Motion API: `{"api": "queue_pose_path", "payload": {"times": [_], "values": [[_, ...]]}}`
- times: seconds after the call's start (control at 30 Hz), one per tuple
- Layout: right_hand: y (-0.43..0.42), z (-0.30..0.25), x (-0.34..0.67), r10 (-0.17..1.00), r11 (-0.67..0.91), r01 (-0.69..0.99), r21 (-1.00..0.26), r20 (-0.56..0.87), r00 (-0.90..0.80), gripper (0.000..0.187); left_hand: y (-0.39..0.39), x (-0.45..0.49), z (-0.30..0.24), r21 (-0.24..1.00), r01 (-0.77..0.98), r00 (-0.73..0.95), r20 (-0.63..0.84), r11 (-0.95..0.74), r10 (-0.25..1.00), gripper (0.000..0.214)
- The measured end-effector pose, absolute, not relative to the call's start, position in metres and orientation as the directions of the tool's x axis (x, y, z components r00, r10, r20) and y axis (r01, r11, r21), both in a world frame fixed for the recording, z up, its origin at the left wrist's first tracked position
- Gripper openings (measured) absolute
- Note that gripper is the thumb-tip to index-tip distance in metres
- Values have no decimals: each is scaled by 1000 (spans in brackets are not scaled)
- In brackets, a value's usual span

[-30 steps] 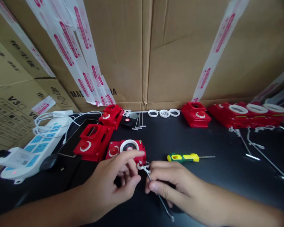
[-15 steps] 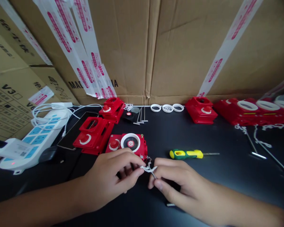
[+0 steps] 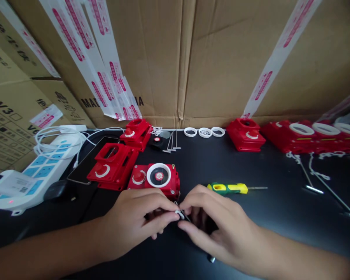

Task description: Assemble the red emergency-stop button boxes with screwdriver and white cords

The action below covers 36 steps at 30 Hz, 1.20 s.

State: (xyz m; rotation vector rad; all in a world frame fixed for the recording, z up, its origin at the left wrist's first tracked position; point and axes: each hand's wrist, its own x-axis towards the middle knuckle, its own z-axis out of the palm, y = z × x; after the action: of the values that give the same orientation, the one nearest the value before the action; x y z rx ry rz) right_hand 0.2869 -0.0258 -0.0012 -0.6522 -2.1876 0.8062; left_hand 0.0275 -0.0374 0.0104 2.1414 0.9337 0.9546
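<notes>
My left hand (image 3: 134, 221) and my right hand (image 3: 212, 221) meet low in the middle, fingertips pinched together on a small white string knot (image 3: 179, 213) tied to a thin metal pin (image 3: 210, 258) whose end pokes out below my right hand. Just beyond the fingers lies a red box (image 3: 154, 178) with a white ring and a red button on top. The string runs toward that box's near right corner. A green and yellow screwdriver (image 3: 227, 188) lies to the right of it, a little above my right hand.
More red boxes (image 3: 112, 166) lie left and at the back right (image 3: 246, 136), with a row of ringed ones (image 3: 309, 134) far right. White rings (image 3: 204, 132), loose pins (image 3: 172, 144), stringed pins (image 3: 312, 179), a phone (image 3: 81, 171), a power strip (image 3: 43, 171). Cardboard cartons (image 3: 221, 58) wall the back.
Both hands have closed in on each other; my right hand moved left and up over the pin, and the white knot is now mostly covered by the fingertips. The view shifted slightly.
</notes>
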Motion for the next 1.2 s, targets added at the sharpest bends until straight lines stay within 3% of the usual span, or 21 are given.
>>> {"api": "queue_pose_path", "payload": {"times": [0.17,0.57,1.2], "values": [[-22,1,283,635,696,146,-704,507,-583,10,-36,28,13,743,350,511,359,-571,781,9],[-26,2,275,704,581,102,-808,435,-561,7,-40,37,12,770,345,424,383,-537,821,18],[-25,-2,273,603,667,66,-742,486,-632,11,-42,38,13,668,431,433,437,-606,789,22]]}}
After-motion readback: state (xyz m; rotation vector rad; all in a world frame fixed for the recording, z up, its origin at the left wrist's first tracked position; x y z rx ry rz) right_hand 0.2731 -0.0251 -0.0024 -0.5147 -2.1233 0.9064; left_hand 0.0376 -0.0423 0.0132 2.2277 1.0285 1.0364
